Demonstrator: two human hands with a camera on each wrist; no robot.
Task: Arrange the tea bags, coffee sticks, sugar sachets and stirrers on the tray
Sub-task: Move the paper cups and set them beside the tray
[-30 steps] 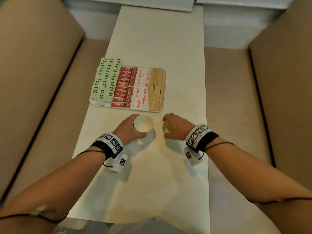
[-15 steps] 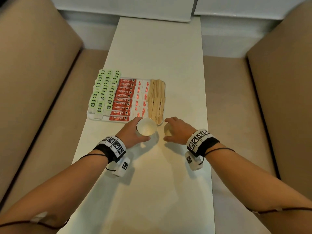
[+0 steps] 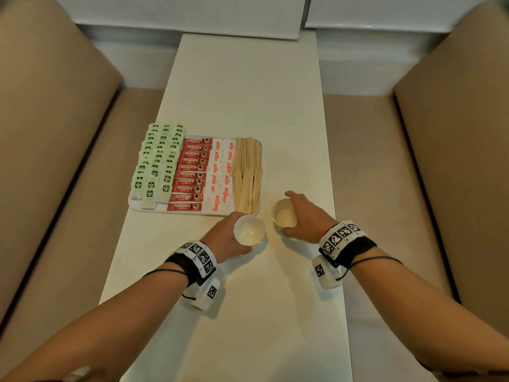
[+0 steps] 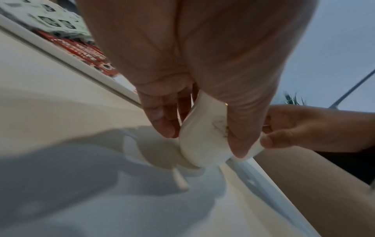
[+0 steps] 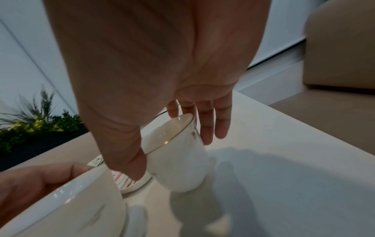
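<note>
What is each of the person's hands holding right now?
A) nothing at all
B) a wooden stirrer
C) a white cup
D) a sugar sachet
C: the left hand grips one white cup and the right hand grips another white cup, both just in front of the tray.

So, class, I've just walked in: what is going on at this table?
A person holds a white cup in each hand. The left hand grips one cup just in front of the tray; the right hand grips the other cup beside the tray's near right corner. The tray already holds rows of tea bags, coffee sticks, sugar sachets and wooden stirrers.
</note>
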